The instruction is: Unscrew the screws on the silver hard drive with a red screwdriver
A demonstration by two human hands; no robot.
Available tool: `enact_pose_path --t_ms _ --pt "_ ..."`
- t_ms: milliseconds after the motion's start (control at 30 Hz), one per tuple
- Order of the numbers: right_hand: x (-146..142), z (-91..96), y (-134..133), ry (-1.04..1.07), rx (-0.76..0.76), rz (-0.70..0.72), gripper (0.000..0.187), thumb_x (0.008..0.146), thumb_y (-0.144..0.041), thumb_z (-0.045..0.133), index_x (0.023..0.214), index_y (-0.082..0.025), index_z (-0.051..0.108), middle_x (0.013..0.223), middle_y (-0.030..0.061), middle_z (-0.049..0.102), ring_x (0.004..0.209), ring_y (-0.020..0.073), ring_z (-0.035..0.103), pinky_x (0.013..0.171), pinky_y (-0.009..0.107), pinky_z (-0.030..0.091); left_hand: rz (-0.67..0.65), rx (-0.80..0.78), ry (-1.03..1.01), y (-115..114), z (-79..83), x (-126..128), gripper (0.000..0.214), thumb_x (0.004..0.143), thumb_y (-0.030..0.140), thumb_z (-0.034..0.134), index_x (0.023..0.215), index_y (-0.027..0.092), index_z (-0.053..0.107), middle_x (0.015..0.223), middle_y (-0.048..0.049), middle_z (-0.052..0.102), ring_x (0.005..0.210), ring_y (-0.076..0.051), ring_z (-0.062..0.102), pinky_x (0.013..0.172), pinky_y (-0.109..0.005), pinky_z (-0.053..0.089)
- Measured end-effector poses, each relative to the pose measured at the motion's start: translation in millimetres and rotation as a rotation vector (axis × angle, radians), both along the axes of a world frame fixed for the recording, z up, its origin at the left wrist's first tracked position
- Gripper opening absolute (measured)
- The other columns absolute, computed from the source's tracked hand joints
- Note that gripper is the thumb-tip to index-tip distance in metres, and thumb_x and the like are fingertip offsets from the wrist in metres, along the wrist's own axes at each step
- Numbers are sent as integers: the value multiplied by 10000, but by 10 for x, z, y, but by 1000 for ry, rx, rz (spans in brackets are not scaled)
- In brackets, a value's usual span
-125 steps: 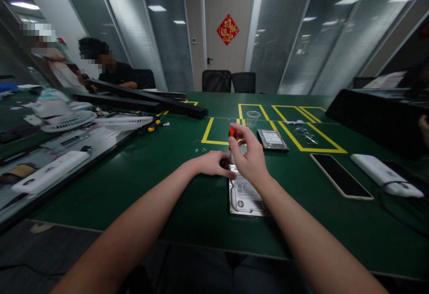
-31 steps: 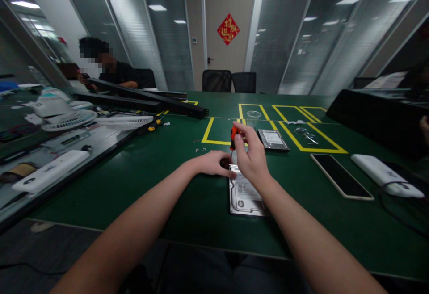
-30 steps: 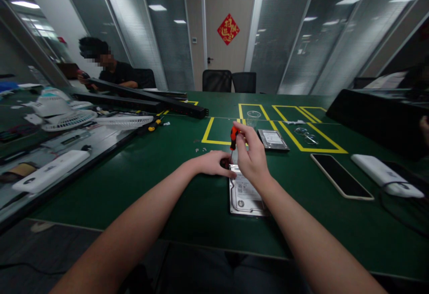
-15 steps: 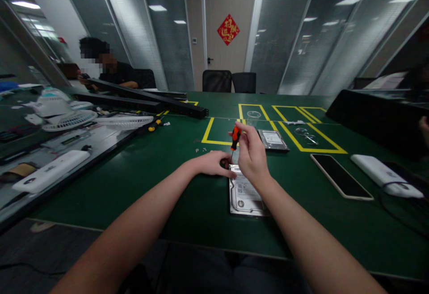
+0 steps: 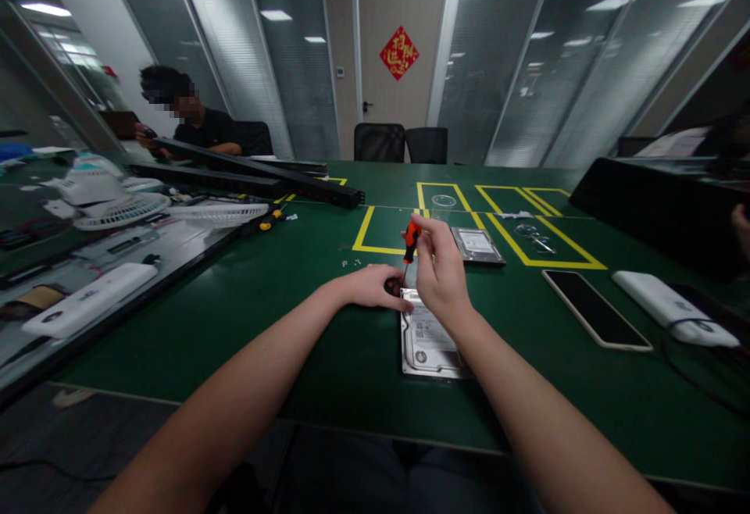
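A silver hard drive (image 5: 430,342) lies flat on the green table, its label facing up and partly covered by my hands. With thumb on its top and fingers at the far left corner, my left hand (image 5: 375,286) grips the drive. Wrapped round an orange and black screwdriver (image 5: 412,240) is my right hand (image 5: 441,270). The screwdriver stands nearly upright, its thin shaft pointing down at the drive's far left corner; the tip's exact contact is hidden. Several tiny screw-like pieces (image 5: 350,262) lie beyond my left hand.
A second hard drive (image 5: 477,245), a clear plastic cup (image 5: 444,205) and a phone (image 5: 594,307) lie beyond and right. A white power bank (image 5: 673,307) is at far right. Fan parts (image 5: 123,209), long black bars (image 5: 263,174) and a yellow-black tool (image 5: 270,219) fill the left. A person (image 5: 199,123) sits across.
Almost nothing differs: my hands, the screwdriver and the hard drive keep their places. The person across the table has shifted their head slightly.
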State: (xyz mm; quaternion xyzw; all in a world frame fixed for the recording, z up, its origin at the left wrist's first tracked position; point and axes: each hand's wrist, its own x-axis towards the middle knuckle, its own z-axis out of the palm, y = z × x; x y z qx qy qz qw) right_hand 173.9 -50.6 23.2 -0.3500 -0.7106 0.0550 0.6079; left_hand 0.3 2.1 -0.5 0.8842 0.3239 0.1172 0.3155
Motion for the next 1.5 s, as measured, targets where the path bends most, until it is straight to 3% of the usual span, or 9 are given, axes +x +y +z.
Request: enact_pose_path --t_ms 600,1000,1500 --pt "-25 22 -8 19 46 -28 267 1055 -203 500 1297 -254 601 1192 89 652 1093 224 671 896 430 624 -15 9 -1 6 -10 4 638 758 674 797 1160 185 720 1031 -71 743 889 -241 653 764 -330 452" --pt "-10 2 -4 46 33 -31 248 1038 -206 542 1271 -272 591 1208 84 623 1098 232 693 913 456 634 -11 14 11 -3 1 -3 670 762 688 789 1207 192 719 1067 -80 746 913 -253 659 774 -337 450" --pt "-20 32 -21 28 80 -74 245 1012 -210 594 1248 -275 602 1148 66 644 1028 214 670 853 410 608 -15 0 11 -13 26 -1 626 765 656 799 1171 185 724 1036 -71 747 891 -243 660 765 -332 455"
